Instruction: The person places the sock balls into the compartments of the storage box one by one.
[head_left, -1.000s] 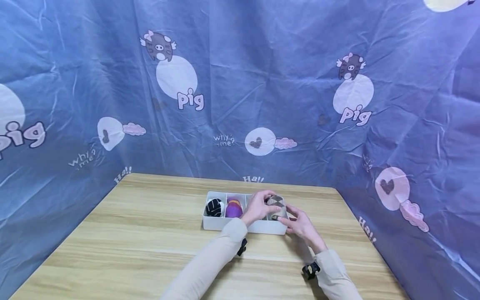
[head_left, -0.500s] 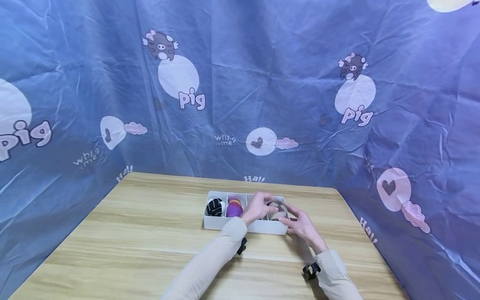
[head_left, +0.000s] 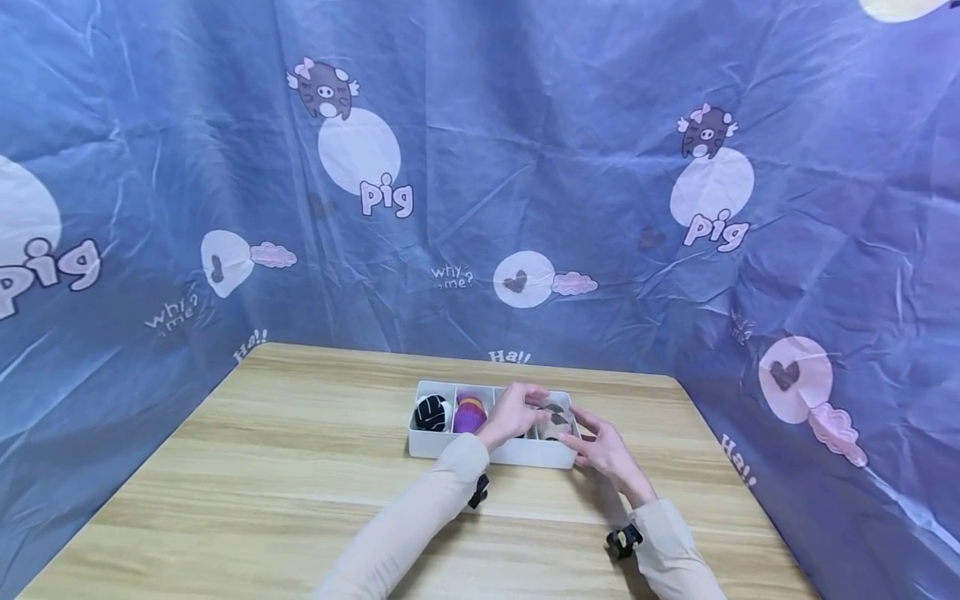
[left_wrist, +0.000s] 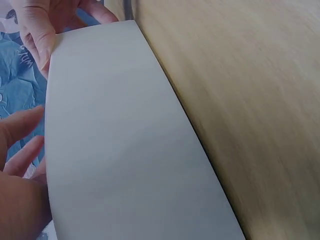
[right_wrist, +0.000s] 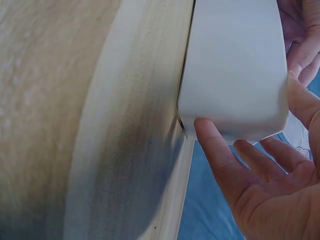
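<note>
A white divided box (head_left: 525, 452) stands on the table. In its rightmost compartment lies a rolled pair of beige and grey argyle socks (head_left: 557, 422). My left hand (head_left: 516, 414) reaches over the box, its fingers extended beside the argyle roll and holding nothing. At the box's right end is my right hand (head_left: 609, 454); its fairly straight fingers (right_wrist: 215, 145) touch the end wall and the thumb is near the rim. A black roll with white lines (head_left: 431, 413) fills the leftmost compartment, a purple roll with an orange band (head_left: 470, 414) the second. My left hand mostly hides the third.
The box rests toward the back of a light wood table (head_left: 300, 467). Behind and beside the table hangs a blue cloth (head_left: 465, 208) with pig prints. Each wrist carries a black camera mount (head_left: 624, 542).
The argyle roll has sunk lower into the rightmost compartment. My left fingers have come off it and drawn slightly left. The right hand stays at the box's end.
</note>
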